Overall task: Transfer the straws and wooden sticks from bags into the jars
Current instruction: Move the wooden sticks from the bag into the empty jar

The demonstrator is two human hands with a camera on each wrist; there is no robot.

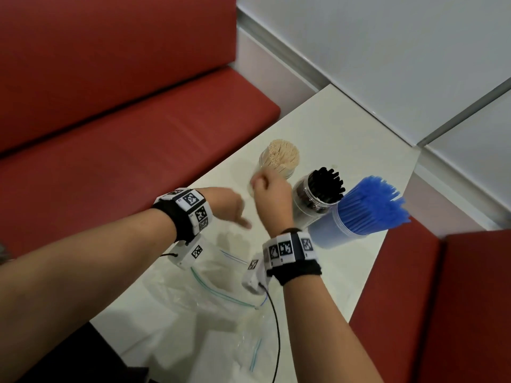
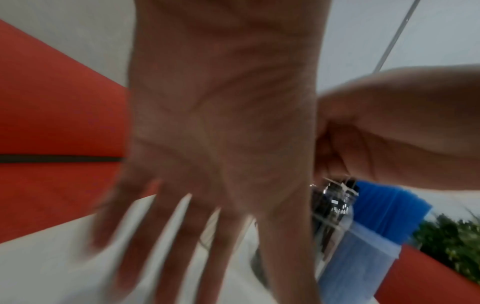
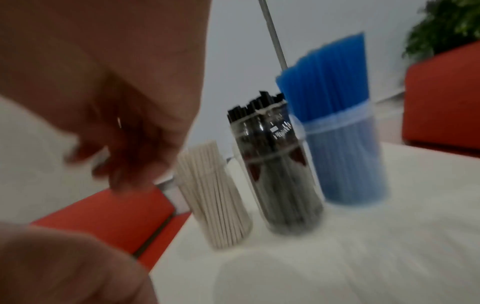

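Jars stand in a row on the white table (image 1: 318,120) as my head camera sees it: the wooden sticks (image 1: 280,154) fill the far jar, the black straws (image 1: 326,185) the middle one, and the blue straws (image 1: 370,203) the nearest, fanning out above its rim. My right hand (image 1: 272,199) hovers just beside the stick jar with fingers curled in; whether it grips anything I cannot tell. My left hand (image 1: 231,207) hangs just left of it, above the table. Clear zip bags (image 1: 221,297) lie flat and crumpled on the table under my wrists, and a red bench (image 1: 124,139) runs along the table's far side. From my left wrist, my left hand (image 2: 221,144) is blurred, palm flat and fingers (image 2: 168,236) spread straight, holding nothing; my right hand (image 2: 389,131) shows behind it as a loose fist above the blue straws (image 2: 384,207). From my right wrist, my right hand (image 3: 116,102) is blurred with curled fingers, beside the sticks (image 3: 215,197), black straws (image 3: 278,164) and blue straws (image 3: 335,123), all upright in their jars.
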